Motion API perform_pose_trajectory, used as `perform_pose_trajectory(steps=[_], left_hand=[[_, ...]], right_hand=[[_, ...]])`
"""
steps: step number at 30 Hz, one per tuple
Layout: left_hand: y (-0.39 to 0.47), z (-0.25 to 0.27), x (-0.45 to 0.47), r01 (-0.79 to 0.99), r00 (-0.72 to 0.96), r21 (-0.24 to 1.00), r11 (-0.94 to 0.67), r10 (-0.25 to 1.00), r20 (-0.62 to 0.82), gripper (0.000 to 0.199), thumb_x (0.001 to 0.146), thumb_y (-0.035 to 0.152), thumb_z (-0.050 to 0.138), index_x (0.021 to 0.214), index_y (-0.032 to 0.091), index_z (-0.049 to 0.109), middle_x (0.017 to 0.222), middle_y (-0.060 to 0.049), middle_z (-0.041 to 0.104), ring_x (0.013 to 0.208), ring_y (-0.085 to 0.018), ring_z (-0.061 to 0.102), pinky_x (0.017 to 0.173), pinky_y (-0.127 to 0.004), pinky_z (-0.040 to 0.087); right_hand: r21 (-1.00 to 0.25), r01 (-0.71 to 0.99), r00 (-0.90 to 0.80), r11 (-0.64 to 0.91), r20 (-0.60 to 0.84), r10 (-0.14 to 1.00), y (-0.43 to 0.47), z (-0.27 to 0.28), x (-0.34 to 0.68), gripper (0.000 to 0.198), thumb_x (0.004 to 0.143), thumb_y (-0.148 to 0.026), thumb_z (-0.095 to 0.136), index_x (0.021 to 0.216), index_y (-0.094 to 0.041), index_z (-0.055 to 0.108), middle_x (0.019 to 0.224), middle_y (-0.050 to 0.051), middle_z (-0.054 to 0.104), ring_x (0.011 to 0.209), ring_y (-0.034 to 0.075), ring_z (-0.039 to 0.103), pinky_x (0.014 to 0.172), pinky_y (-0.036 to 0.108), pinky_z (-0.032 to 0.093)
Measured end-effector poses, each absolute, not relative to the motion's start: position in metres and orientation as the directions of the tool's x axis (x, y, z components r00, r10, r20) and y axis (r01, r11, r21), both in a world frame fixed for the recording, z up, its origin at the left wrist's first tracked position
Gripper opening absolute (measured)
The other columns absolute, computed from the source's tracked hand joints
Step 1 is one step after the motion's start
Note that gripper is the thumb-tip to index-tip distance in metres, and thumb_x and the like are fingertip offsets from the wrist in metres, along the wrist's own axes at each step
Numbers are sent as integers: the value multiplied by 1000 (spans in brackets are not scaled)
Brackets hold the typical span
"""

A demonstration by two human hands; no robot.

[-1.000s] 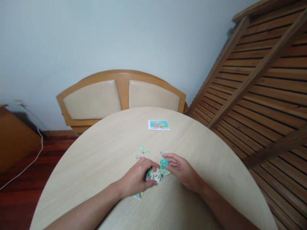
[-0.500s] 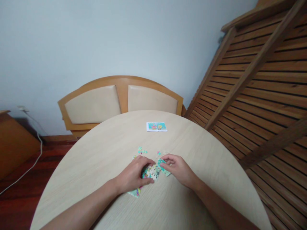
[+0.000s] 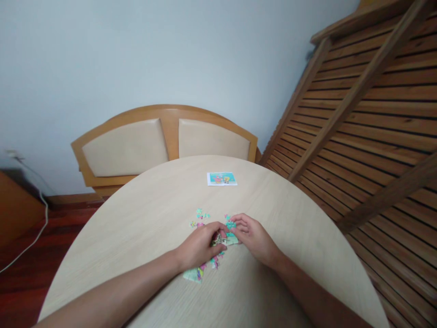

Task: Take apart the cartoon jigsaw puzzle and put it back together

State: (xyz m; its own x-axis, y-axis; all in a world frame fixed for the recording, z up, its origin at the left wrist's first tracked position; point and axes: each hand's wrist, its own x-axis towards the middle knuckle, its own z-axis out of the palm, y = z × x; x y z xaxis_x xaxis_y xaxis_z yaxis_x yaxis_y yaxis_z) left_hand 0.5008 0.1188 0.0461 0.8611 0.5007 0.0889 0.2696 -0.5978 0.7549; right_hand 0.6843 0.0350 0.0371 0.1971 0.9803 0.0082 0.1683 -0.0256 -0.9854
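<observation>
My left hand point(image 3: 203, 243) curls its thumb and fingers around a joined section of jigsaw puzzle, mostly hidden by the hand and tilted. My right hand point(image 3: 254, 237) pinches a teal and pale green puzzle section point(image 3: 231, 225) between thumb and fingers. The two sections are close together, and I cannot tell whether they touch. Under and below my left hand lie pink and teal puzzle pieces point(image 3: 215, 263) and a pale green corner section point(image 3: 192, 274). Beyond the hands are several loose teal pieces point(image 3: 201, 213), with a small pink and teal piece point(image 3: 226, 217) by my right fingertips.
A picture card point(image 3: 221, 179) with a pink and a yellow cartoon figure lies farther back on the round wooden table point(image 3: 153, 205). Behind the table stands a padded wooden headboard point(image 3: 174, 132). A slatted wooden frame point(image 3: 368, 114) leans at the right.
My left hand has moved right and tilted its puzzle section, uncovering pieces below. My right hand has shifted slightly up and turned its section, bringing the two sections closer.
</observation>
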Motion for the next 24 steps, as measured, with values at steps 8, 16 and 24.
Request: perform_pose_trajectory(steps=[8,16,24], left_hand=[[128,46,498,196,839,856,-478,533,106,19,84,25,68,101,19,68,89,-1,71,77,-16,62,71,-25,45],[122,44,489,165,738,935,-313,669,94,27,87,41,65,94,15,69,82,-5,69,76,-18,61,71,-27,46],[121,42,497,112,741,932,-346,653,153,32,88,43,65,103,16,66,82,-4,65,73,-17,59,68,-26,47]], right_hand=[[-989,115,249,-91,-60,967,34,35,673,36,75,-39,70,103,-19,61,92,5,67,74,17,66,58,26,54],[-987,149,216,-65,-32,976,31,36,671,35,78,-51,72,92,-21,60,81,3,67,75,19,66,59,26,51],[-990,139,119,18,34,992,31,40,667,29,82,-44,70,95,-20,62,87,5,71,82,20,69,76,31,54]])
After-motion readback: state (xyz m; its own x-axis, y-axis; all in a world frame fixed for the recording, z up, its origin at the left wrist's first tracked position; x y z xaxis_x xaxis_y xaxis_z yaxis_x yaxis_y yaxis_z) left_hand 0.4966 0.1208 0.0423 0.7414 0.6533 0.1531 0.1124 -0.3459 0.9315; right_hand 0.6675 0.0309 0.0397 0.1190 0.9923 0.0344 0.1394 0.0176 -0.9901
